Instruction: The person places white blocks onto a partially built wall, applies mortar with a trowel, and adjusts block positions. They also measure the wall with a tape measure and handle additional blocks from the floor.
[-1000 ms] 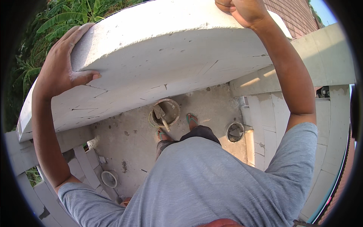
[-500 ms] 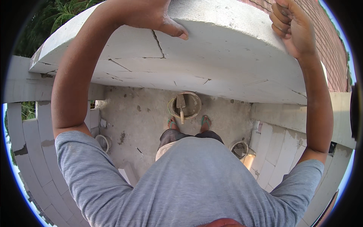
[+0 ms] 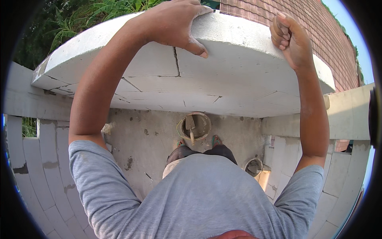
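Observation:
My left hand (image 3: pixel 175 26) straddles the top edge of a white masonry block (image 3: pixel 234 55) in the wall before me. Its thumb presses the near face and its fingers reach across the top, so it grips the block. Below the wrist a dark upright joint separates this block from its neighbour (image 3: pixel 149 59). Farther right, my right hand (image 3: pixel 293 42) is a closed fist at the block's top edge. Nothing shows in it. Whether the fist touches the block I cannot tell.
A round bucket (image 3: pixel 206 125) with a trowel (image 3: pixel 190 123) across it stands at the wall's foot, just ahead of my feet. Another bucket (image 3: pixel 253 165) is on the right. Block walls flank both sides. Beyond lie a tiled roof (image 3: pixel 322 44) and green plants (image 3: pixel 101 12).
The view has shifted, showing more beyond the wall. My left hand keeps its hold on the block's edge. My right fist stays closed near the top edge, slightly farther left in view.

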Demonstrator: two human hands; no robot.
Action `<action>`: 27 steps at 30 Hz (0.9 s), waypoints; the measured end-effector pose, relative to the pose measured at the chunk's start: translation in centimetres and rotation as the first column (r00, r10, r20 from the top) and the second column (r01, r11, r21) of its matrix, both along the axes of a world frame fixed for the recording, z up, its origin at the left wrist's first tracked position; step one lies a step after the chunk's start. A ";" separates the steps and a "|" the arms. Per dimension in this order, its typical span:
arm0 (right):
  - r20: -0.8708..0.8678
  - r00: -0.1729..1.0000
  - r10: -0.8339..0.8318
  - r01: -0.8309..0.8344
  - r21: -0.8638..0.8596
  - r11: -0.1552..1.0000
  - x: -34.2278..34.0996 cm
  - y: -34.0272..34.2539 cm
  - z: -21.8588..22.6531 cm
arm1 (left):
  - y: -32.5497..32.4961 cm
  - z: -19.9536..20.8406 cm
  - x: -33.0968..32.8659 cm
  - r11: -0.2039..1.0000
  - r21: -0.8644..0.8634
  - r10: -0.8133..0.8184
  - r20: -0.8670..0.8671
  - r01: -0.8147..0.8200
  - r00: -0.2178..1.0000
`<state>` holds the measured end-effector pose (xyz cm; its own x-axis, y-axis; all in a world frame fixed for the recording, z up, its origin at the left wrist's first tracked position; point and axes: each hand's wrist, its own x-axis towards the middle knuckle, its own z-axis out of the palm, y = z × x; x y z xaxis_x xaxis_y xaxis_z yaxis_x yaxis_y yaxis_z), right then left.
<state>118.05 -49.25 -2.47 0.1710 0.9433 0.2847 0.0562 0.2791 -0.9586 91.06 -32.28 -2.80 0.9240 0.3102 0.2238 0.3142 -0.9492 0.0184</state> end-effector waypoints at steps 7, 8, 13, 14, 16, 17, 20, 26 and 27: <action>0.175 0.859 -0.481 0.380 0.411 0.828 6.6 -13.4 0.5 | -2.2 1.0 -1.1 0.995 0.096 -0.022 0.232 0.000 0.972; 0.139 0.831 -0.538 0.427 0.459 0.779 8.7 -15.8 -0.4 | -2.4 1.3 -1.7 0.997 0.078 -0.029 0.286 0.007 0.958; -0.383 0.694 -0.610 0.720 0.375 0.584 16.9 -25.1 -5.6 | -5.0 0.6 -5.5 0.984 0.055 0.126 0.469 -0.171 0.874; -0.397 0.681 -0.615 0.732 0.357 0.580 18.0 -26.2 -6.3 | -5.3 0.1 -5.7 0.979 0.050 0.150 0.484 -0.199 0.862; -0.457 0.663 -0.594 0.745 0.317 0.587 20.7 -26.9 -7.4 | -6.5 -0.5 -5.6 0.969 0.053 0.187 0.478 -0.241 0.858; -0.493 0.649 -0.580 0.752 0.298 0.588 21.7 -27.2 -7.7 | -7.1 -0.7 -5.0 0.963 0.063 0.206 0.454 -0.262 0.867; -0.532 0.692 -0.488 0.682 0.259 0.684 24.5 -26.5 -8.9 | -8.4 -1.4 -2.7 0.951 0.042 0.267 0.391 -0.307 0.881; -0.683 0.716 -0.141 0.444 0.291 0.847 27.2 -24.1 -10.0 | -8.5 -4.0 0.3 0.921 0.174 0.297 0.264 -0.349 0.918; -0.702 0.708 -0.075 0.419 0.332 0.845 28.4 -23.3 -10.3 | -9.4 -4.0 -0.6 0.904 0.249 0.293 0.232 -0.348 0.928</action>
